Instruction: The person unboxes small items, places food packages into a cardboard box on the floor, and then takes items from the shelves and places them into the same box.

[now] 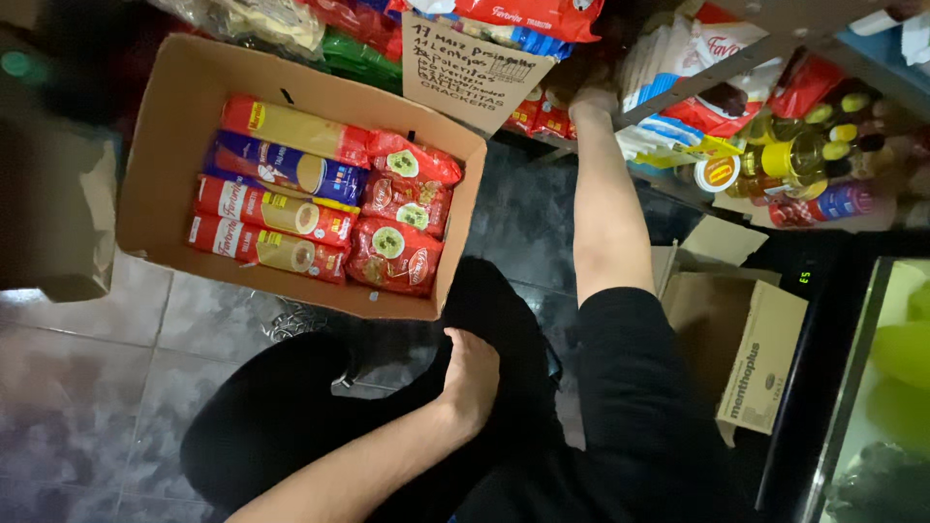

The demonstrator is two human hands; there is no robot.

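Packed cardboard box (174,145) blocking floor at left; tiled floor (87,387) lying open beside it; crowded shelf (736,58) leaving little reaching room.

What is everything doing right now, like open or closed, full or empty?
Big cardboard box: open, packed with packets lying flat.
Spaghetti packets: sealed, lying flat side by side.
Red bags: sealed, lying flat beside the spaghetti.
Small cardboard box: flaps open, contents hidden.
Oil bottles: capped, upright on the shelf.
Right hand: reaching into the shelf; grip hidden.
Left hand: empty, resting on the knee.
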